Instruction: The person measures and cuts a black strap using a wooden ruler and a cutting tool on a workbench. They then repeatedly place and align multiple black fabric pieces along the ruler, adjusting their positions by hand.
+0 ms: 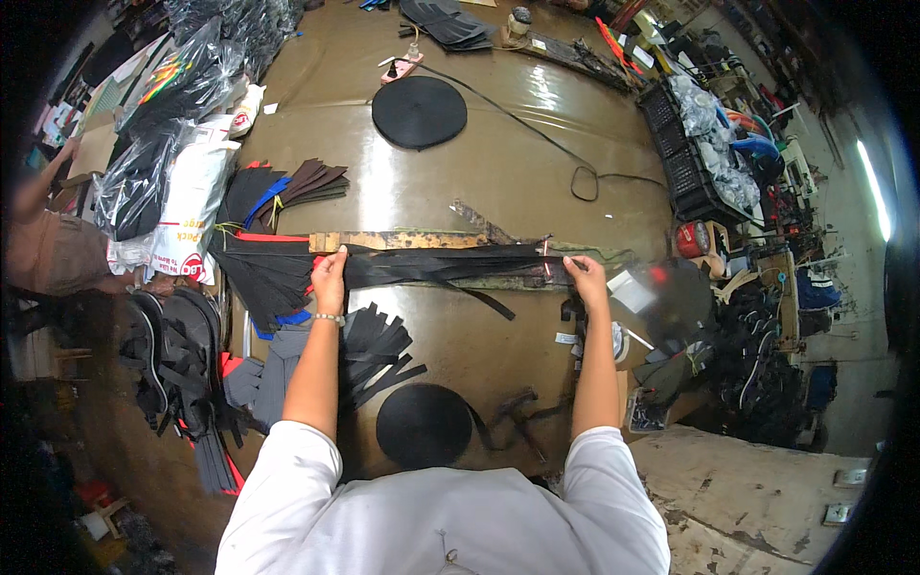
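- Bundle of black webbing strips [450, 264] lies stretched flat on counter [537, 172], long axis running left-right, just below a worn wooden ruler [402, 240] w/ same heading.
- Left hand [329, 278] closed on bundle's left end; right hand [585, 278] pinches its right end, near a small red mark.
- One loose strip end trails off diagonally twd lower right.
- Two black webbing rolls: one [419, 112] far side, one [424, 425] near person's chest.
- Cut black strips [374, 350] fanned beside left forearm.
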Motion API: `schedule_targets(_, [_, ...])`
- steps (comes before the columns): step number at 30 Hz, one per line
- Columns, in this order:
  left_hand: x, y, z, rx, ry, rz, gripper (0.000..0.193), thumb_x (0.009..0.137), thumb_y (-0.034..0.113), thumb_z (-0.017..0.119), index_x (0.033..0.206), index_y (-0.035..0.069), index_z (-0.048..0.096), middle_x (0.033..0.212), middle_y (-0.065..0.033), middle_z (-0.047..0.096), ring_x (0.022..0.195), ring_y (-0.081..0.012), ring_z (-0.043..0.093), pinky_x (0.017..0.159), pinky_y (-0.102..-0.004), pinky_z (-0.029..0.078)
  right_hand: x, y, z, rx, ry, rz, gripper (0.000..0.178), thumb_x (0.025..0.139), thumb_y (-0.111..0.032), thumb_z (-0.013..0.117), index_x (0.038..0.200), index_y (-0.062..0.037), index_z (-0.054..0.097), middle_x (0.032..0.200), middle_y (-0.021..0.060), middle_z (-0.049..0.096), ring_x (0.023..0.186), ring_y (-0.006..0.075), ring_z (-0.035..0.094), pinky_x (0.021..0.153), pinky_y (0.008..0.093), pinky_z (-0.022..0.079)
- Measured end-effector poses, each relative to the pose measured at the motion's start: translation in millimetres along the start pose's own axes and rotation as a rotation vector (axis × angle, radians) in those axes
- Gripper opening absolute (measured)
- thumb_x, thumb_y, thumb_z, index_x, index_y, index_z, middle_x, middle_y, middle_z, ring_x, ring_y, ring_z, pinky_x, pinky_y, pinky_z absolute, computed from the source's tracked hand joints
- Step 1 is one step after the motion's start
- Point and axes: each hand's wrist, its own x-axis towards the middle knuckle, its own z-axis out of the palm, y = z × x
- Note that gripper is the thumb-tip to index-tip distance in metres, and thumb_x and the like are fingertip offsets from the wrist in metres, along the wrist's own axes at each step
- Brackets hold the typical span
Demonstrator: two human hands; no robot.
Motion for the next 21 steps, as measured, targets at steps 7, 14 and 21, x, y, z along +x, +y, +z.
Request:
schedule_targets(7, [0,3,3,0.012,0.007,0.011,0.019,0.081,0.02,0.065,0.075,0.002,0.062,0.072,0.0025,0.058,0.063,-0.0028,0.047,0.059,-0.0183,0.037,16,46,35,-0.082,-0.037,-0.178,0.02,0.078,-0.019,0.066,0.078,0.0005,0.065,0.068,0.0036,0.063,0.063,0.0086,0.053,0.062,0.0237,0.042])
schedule_targets(14, [-5,4,1,-0.009,-0.008,-0.012,0.021,0.081,0.021,0.065,0.08,0.001,0.062,0.074,0.0009,0.06,0.066,-0.0036,0.05,0.061,-0.0174,0.039,0,-32,22,-0.887,0.006,0.023,0.026,0.073,-0.026,0.061,0.075,-0.0004,0.064,0.079,0.0222,0.062,0.077,0.0359,0.061,0.067,0.0422,0.048])
schedule_targets(21, [-5,2,-8,-0.123,-0.119,-0.042,0.012,0.083,0.011,0.06,0.085,0.0,0.059,0.079,-0.0007,0.061,0.07,-0.0043,0.053,0.064,-0.018,0.042,-86,-183,138,-0.215,-0.565,-0.374,0.028,0.078,-0.028,0.061,0.086,-0.0008,0.065,0.079,0.0122,0.065,0.075,0.0211,0.062,0.071,0.0317,0.046])
